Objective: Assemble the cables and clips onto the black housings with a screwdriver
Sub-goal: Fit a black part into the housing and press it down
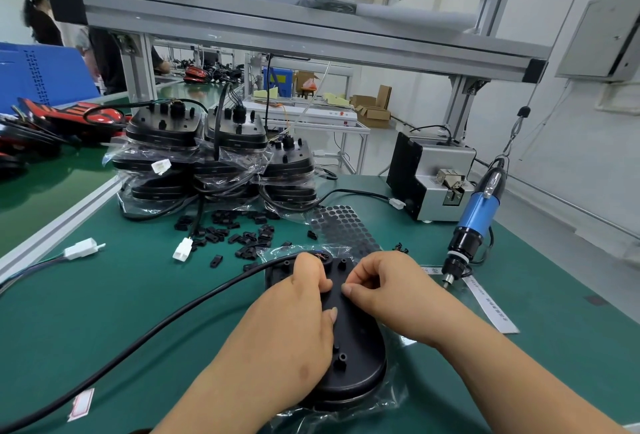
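- Black housing [358, 347], head view: lies flat on a clear plastic bag [388, 395] on the green mat [104, 298], near the front edge, with both hands on it
- left hand [294, 322]: fingers curled over the black cable [173, 315] where it reaches the housing's far end; thumb laid along the top face
- right hand [388, 295]: fingers curled, thumb and forefinger tips together on the top face, just beside the left fingertips; I cannot tell whether they pinch anything
- the cable runs from the housing off to the left front corner
- loose black clips [242, 236] lie scattered beyond the housing; 2 white connectors [183, 249] lie left of them
- 3 stacks of bagged housings [221, 163] stand behind the clips
- blue screwdriver [478, 211] hangs tip down at the right, apart from both hands; a grey box [433, 177] sits just behind it
- a sheet of black dots [343, 225] lies between the clips and the screwdriver
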`<state>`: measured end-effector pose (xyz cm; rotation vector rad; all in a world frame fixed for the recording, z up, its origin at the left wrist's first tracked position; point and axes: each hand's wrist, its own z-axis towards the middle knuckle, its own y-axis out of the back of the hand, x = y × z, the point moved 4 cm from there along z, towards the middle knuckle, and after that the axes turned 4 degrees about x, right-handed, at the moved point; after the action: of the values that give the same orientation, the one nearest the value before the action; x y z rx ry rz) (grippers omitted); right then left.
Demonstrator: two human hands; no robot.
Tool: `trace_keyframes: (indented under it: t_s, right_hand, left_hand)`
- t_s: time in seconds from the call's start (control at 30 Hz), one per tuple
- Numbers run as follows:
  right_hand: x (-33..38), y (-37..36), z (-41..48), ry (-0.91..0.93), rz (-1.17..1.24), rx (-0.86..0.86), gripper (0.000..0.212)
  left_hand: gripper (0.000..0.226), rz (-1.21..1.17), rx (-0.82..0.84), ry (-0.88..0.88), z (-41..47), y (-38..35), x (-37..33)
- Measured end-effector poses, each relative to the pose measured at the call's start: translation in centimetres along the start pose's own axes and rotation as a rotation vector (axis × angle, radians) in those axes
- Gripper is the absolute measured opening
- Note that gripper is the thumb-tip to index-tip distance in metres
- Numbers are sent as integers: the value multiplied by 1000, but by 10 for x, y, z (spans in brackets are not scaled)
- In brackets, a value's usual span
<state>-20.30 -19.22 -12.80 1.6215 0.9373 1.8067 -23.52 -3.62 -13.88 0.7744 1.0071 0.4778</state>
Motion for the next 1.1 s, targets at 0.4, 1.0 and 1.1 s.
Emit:
trace_keyframes:
  t_s: [0.4,1.0,1.1]
  right_hand:
    - [-27,-10,-10,-96,651,-192,22]
    - [-26,-25,-32,-35,300,-327,15]
    - [-26,-24,-32,-32,294,-331,16]
  left_hand:
    - [29,-17,-18,-11,-2,3,-2]
    - [13,115,271,-55,7,-2,-14]
    - [15,147,242,-37,4,-1,-20]
